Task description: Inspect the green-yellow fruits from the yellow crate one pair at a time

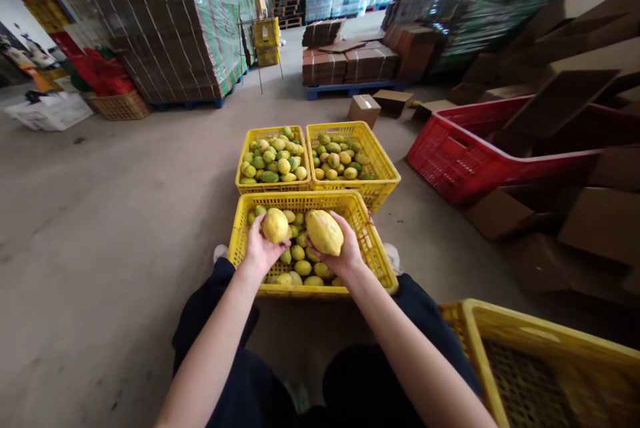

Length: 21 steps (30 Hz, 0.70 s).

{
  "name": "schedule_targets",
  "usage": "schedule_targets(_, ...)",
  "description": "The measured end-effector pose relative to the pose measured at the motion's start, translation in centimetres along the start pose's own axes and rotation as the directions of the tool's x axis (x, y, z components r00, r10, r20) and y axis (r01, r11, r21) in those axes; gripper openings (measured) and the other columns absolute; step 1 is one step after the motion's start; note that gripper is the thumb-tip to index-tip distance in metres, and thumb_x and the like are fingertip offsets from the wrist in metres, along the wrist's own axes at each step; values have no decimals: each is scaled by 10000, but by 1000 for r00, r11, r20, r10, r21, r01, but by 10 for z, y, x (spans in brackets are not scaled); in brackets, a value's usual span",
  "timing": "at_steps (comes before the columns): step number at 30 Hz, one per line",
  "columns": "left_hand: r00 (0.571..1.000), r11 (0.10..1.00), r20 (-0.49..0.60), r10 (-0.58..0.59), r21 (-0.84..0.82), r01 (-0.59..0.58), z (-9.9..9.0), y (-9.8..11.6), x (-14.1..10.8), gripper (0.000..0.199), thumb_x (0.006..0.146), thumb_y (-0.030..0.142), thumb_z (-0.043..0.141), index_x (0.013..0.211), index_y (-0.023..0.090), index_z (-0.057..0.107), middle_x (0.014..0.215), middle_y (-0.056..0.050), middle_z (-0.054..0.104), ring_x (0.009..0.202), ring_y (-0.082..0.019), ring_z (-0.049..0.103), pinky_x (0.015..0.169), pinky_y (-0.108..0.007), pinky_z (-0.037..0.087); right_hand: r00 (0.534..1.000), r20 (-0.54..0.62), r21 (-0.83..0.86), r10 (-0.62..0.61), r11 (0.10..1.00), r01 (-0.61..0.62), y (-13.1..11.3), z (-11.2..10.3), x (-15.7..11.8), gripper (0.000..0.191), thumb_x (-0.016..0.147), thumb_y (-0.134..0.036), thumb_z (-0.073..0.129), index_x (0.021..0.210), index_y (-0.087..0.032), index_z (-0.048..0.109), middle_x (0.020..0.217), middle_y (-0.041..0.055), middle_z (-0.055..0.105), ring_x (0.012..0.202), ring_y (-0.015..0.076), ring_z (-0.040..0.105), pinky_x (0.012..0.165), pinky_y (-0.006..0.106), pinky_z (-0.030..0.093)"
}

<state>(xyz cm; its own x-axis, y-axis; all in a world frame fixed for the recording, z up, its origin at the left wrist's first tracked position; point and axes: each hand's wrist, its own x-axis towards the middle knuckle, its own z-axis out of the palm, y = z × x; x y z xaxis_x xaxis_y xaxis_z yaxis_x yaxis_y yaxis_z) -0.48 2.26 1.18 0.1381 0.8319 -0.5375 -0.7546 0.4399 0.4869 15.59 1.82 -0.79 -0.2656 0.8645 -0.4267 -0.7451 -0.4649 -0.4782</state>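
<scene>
My left hand (260, 249) holds a round yellow fruit (275, 225) above the near yellow crate (370, 251), which has several yellow-green fruits lying in it. My right hand (345, 251) grips a larger, longer yellow fruit (325, 232) right beside the first one, over the same crate. Both forearms reach forward from my dark-trousered knees.
Two more yellow crates, the left one (243, 165) and the right one (383, 165), stand just behind, full of fruit. An empty yellow crate (550, 341) sits at my right knee. A red crate (450, 168) and cardboard boxes (600, 221) lie to the right; wrapped pallets (165, 28) stand at the back.
</scene>
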Motion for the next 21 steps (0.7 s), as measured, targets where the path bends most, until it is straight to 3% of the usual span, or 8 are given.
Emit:
schedule_targets(2,997,999,-71,31,-38,-34,1,0,0,260,900,301,376,841,147,576,702,-104,635,546,-179,580,478,-280,472,1000,-16,-2,-11,1000,11,1,0,3,274,845,-422,492,790,-179,605,575,51,655,488,191,619,302,206,327)
schedule_targets(4,998,997,-63,29,-65,-33,2,0,0,256,901,261,359,861,147,585,762,-124,660,583,-189,605,511,-298,498,1000,-15,-29,-15,999,15,2,-1,5,299,875,-429,459,803,-181,611,591,57,668,476,182,611,301,199,308)
schedule_targets(9,997,998,-77,0,-64,-5,1,2,-2,266,908,266,375,872,143,608,743,-105,659,586,-173,600,505,-275,506,999,-37,-66,-9,998,7,5,-3,8,303,913,-415,441,878,-189,640,669,64,709,561,197,657,459,276,499)
schedule_targets(13,989,998,-149,-1,-66,-9,0,2,0,245,903,257,412,968,157,626,688,-58,639,578,-171,597,516,-286,530,999,-42,-66,7,998,-10,7,-6,11,216,875,-359,521,884,-183,646,682,63,716,607,222,682,508,317,540)
schedule_targets(17,994,995,-105,-29,-99,18,-1,4,-1,240,907,280,443,960,143,633,725,-71,659,609,-167,630,526,-267,543,995,-76,-65,61,996,-66,9,-6,12,274,905,-394,470,852,-185,640,627,54,699,522,211,661,444,306,516)
schedule_targets(21,999,993,-26,-30,-111,27,-2,7,-5,278,886,375,498,862,128,623,704,-69,658,615,-163,640,535,-260,555,995,-100,-121,25,992,-38,11,-1,10,349,934,-440,424,902,-169,641,655,62,709,498,207,657,426,306,511)
